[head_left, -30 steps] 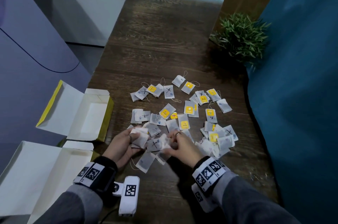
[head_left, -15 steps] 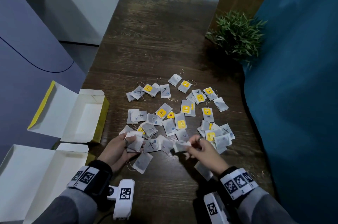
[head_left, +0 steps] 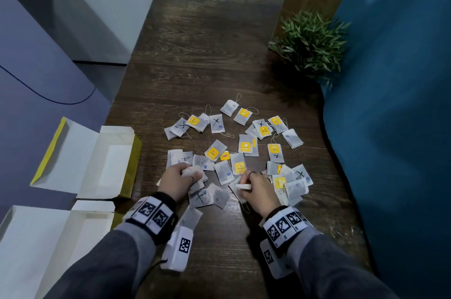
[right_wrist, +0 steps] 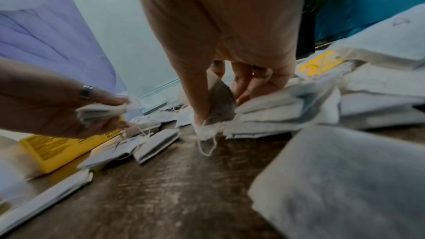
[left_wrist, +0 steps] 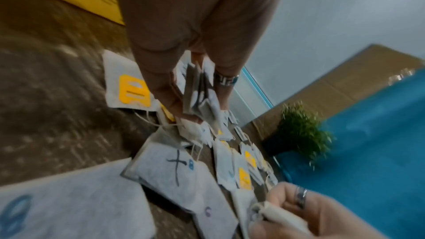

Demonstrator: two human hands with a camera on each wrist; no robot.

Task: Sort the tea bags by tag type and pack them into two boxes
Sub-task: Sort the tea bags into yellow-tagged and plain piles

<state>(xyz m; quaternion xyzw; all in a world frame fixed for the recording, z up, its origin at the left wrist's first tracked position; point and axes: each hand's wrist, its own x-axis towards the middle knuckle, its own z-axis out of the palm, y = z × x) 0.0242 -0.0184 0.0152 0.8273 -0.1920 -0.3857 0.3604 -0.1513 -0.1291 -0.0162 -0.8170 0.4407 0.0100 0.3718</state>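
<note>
Dark wood-grain tabletop (head_left: 214, 37) carries the scatter of tea bags (head_left: 220, 149), spread centre to right, well apart from the plant (head_left: 311, 45) at the far right edge. Labels: some bags bear yellow tags, print too small to read; others show a hand-drawn black X plus a small blue mark, e.g. the X bag (head_left: 200, 197) just ahead of your wrists. Bags lie flat at mixed angles, no common long axis.

Your left hand (head_left: 177, 181) is curled round a small bundle of bags (head_left: 191, 173), pinched thumb vs. fingers; left wrist view shows the bundle hanging edge-down. Your right hand (head_left: 258, 189) pinches one bag (head_left: 244, 186), long axis approx. left-right in head view.

Vs. 0.5 s ago: right hand has pulled back toward the body and sits closer to the left hand; left hand holds the same bundle, slightly forward.

Two open boxes sit left of the scatter: far box (head_left: 97, 162), yellow outside, white inside; near box (head_left: 46, 245). Small black print on the yellow side, unreadable. No bags visible inside either.
</note>
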